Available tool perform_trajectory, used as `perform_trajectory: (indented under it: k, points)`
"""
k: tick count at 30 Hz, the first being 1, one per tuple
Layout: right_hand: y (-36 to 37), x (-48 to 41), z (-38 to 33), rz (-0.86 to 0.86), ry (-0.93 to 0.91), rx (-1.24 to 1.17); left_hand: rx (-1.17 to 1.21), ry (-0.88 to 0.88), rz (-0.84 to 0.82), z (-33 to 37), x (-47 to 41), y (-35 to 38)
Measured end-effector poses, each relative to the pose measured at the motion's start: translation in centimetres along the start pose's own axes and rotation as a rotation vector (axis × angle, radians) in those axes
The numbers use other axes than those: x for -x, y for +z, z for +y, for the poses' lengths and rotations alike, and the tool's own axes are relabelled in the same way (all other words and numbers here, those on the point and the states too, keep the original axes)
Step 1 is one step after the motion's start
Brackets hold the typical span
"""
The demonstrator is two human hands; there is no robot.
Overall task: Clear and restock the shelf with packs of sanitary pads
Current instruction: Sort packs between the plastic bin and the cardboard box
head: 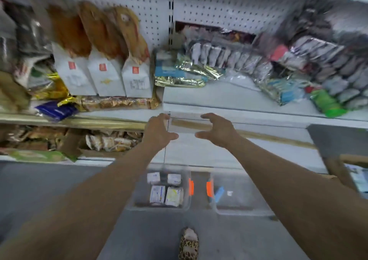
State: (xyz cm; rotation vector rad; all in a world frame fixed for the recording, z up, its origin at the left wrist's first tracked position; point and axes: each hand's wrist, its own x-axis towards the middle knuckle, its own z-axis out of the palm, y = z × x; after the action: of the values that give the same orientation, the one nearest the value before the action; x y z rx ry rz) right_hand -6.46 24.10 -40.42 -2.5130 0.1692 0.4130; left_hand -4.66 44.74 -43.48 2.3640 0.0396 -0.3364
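We see even, fairly bright, diffuse light with faint, soft shadow beneath the shelf (229, 97); only the gold foil packs (179, 81) glint. Motion blur smears the whole frame, worst on the brown bags (99, 31) at upper left and the stacked packs (338, 66) at right, and the wide lens bows the shelf's edge and stretches the corners.

Single view, head-worn, wide-angle. Faces forward and down, frame tilted, edges bowed and blurred. Left hand (159, 132) and right hand (217, 132) sit mid-frame at arm's reach, forearms running in from bottom corners. Shelf (219, 94) front just beyond hands, upper tiers above. Floor bins (137, 200) directly below hands. Foot (189, 243) at bottom edge, nearest camera.
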Motion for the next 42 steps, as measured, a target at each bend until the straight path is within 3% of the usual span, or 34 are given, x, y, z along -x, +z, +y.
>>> perform_trajectory:
  k: [8, 15, 23, 27, 35, 42]
  points:
    - [-18.4, 10.9, -7.3, 0.279, -0.12, 0.107, -0.101, 0.387, 0.219, 17.2, 5.6, -12.6]
    - [-29.5, 17.7, -9.5, 0.522, -0.138, 0.091, -0.164, 0.596, 0.347, 28.8, 9.8, -16.8]
    - [-36.9, 18.2, -6.8, 0.588, -0.136, 0.063, -0.111, 0.635, 0.365, 37.2, 8.7, -15.8]
    - [-40.7, 15.9, -3.5, 0.605, -0.093, 0.03, -0.064, 0.624, 0.326, 41.1, 6.5, -13.6]
    - [-48.8, 9.8, 5.4, 0.606, 0.001, -0.255, 0.005, 0.566, 0.254, 49.3, 0.4, -6.9]
    - [-53.8, 4.4, 9.7, 0.571, -0.067, -0.288, 0.062, 0.52, 0.26, 54.1, -4.5, -2.7]
